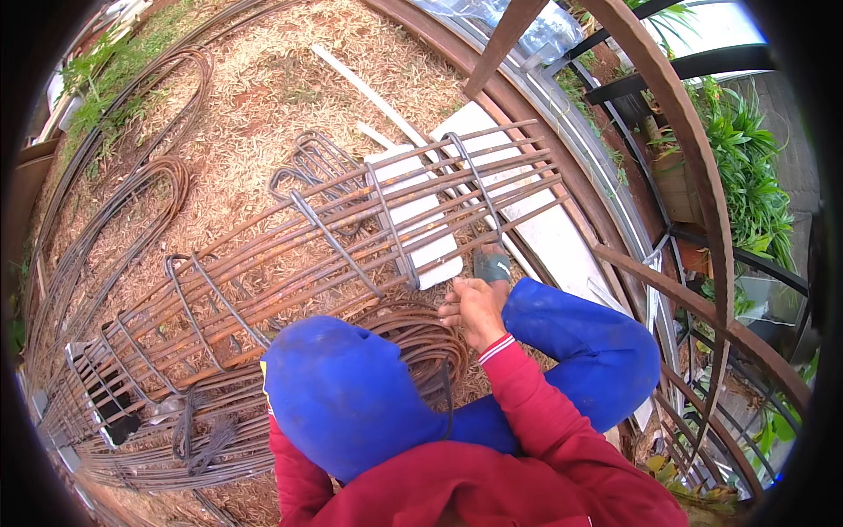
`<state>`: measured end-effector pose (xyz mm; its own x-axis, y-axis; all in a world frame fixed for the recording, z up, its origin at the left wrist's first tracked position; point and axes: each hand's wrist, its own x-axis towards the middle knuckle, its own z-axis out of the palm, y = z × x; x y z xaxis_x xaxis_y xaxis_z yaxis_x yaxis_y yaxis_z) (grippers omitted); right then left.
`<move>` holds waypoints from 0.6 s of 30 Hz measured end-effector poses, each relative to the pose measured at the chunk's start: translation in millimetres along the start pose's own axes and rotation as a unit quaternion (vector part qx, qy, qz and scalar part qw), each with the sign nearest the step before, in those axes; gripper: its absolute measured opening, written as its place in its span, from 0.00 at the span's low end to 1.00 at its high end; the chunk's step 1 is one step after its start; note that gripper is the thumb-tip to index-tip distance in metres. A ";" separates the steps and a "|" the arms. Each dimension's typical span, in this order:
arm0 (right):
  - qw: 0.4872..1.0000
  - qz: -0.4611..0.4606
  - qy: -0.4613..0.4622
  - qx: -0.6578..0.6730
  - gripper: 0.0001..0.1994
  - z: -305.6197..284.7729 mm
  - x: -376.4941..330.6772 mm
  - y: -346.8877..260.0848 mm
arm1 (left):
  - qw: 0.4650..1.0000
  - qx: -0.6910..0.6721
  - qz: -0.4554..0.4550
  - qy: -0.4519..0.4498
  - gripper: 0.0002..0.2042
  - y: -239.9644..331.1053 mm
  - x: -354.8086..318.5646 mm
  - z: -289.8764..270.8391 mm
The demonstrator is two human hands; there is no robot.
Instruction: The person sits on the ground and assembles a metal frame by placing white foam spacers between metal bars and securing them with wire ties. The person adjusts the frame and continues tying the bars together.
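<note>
My right hand (479, 312) is just in front of my raised right knee, close to the near edge of a rusty rebar cage (342, 220). Its fingers are curled together; anything in them is too small or hidden to make out. My left arm (299, 470) goes down beside my left knee, which hides the left hand. The cage runs from lower left to upper right, its long bars passing through several dark steel stirrups (334, 241). Some stirrups stand spaced along the bars, and others are bunched near the left end.
Loose stirrups (320, 171) lie beyond the cage. A coil of rusty rod (421, 329) lies by my knees, and bent bars (167, 184) spread over the left ground. White boards (421, 220) lie under the cage's right end. A brown metal frame (702, 167) rises at right.
</note>
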<state>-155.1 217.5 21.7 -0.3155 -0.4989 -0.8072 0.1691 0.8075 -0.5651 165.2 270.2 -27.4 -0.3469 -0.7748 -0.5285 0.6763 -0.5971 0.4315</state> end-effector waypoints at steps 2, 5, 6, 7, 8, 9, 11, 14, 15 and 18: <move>0.982 0.087 -0.001 0.169 0.34 3.2 12.0 20.3 | 0.998 -0.052 -0.026 0.029 0.20 -31.7 14.4 -23.3; 0.905 0.187 -0.037 0.380 0.45 18.9 38.5 38.0 | 0.992 -0.102 -0.043 0.060 0.20 -64.2 34.8 -50.7; 0.871 0.221 -0.041 0.436 0.48 26.2 48.5 41.1 | 0.990 -0.115 -0.045 0.070 0.20 -70.9 39.6 -57.9; 0.836 0.254 -0.027 0.485 0.48 35.3 57.6 45.1 | 0.989 -0.119 -0.039 0.075 0.20 -74.1 45.6 -65.8; 0.825 0.246 -0.058 0.505 0.48 41.2 63.9 49.0 | 0.989 -0.124 -0.031 0.080 0.20 -75.6 51.8 -72.0; 0.810 0.244 -0.088 0.526 0.48 47.2 70.7 51.8 | 0.988 -0.128 -0.020 0.083 0.20 -76.0 57.9 -77.4; 0.818 0.135 -0.190 0.527 0.42 56.8 81.8 57.2 | 0.986 -0.143 0.002 0.087 0.21 -72.6 68.7 -86.3; 0.773 0.064 -0.232 0.587 0.38 56.9 100.7 56.7 | 0.975 -0.203 0.027 0.090 0.24 -68.0 79.2 -91.0; 0.787 0.083 -0.205 0.576 0.38 57.6 106.8 55.9 | 0.963 -0.242 0.022 0.116 0.25 -65.9 82.7 -90.5; 0.840 0.132 -0.148 0.506 0.39 52.1 118.5 55.0 | 0.958 -0.270 0.064 0.077 0.26 -55.3 91.4 -84.1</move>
<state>-134.5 186.4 -113.9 0.0781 -0.5219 -0.8494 0.9502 0.2969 -0.0950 150.7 249.9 -161.0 -0.1676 -0.7695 -0.6163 0.9585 -0.2735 0.0808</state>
